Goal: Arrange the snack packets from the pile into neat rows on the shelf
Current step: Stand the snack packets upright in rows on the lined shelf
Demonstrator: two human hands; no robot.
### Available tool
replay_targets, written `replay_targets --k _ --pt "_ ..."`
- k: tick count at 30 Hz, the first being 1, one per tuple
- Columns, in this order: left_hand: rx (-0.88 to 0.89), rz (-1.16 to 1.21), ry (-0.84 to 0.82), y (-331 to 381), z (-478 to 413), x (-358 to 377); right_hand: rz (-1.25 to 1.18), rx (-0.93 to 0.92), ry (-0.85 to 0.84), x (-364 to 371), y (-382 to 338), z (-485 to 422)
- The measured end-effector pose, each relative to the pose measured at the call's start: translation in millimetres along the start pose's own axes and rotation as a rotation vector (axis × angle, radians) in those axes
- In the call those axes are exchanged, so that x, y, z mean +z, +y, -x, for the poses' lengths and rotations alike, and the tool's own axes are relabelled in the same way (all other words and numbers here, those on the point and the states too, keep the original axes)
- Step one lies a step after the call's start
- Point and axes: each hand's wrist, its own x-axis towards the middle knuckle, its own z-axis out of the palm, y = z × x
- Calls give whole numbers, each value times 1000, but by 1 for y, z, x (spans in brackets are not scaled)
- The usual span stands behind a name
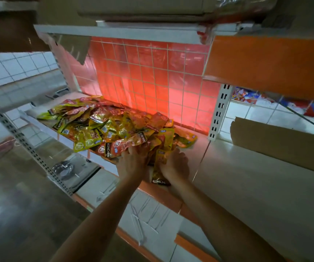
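Observation:
A loose pile of snack packets (103, 123), yellow-green and orange-red, covers the white shelf (199, 146) from its left end to past the middle. My left hand (132, 163) lies at the pile's near edge with its fingers curled on an orange-red packet (122, 144) marked KONCHEW. My right hand (175, 165) is just to the right of it, gripping an upright orange packet (159, 173) whose dark KONCHEW end points toward me. Several more packets lie under and between both hands.
A wire grid with a red backing (152, 76) closes the back of the shelf. A white slotted upright (219, 112) stands at the right. A cardboard sheet (277, 142) lies on the neighbouring shelf at the right. Another shelf (118, 33) hangs overhead. The orange-edged front lip (160, 195) runs below my wrists.

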Motion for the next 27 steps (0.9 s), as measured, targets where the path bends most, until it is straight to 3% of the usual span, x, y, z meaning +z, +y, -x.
replay_targets --k 4,11,19,27 --pt "-28 89 -21 -1 -6 -1 -66 28 25 0 0 -1" --pt "-179 487 -123 13 -4 -5 -233 43 109 -14 1 1" --pt "93 548 -156 60 22 8 -504 108 274 -52 37 8" --pt "207 570 -313 131 50 37 -521 318 458 -108 113 11"
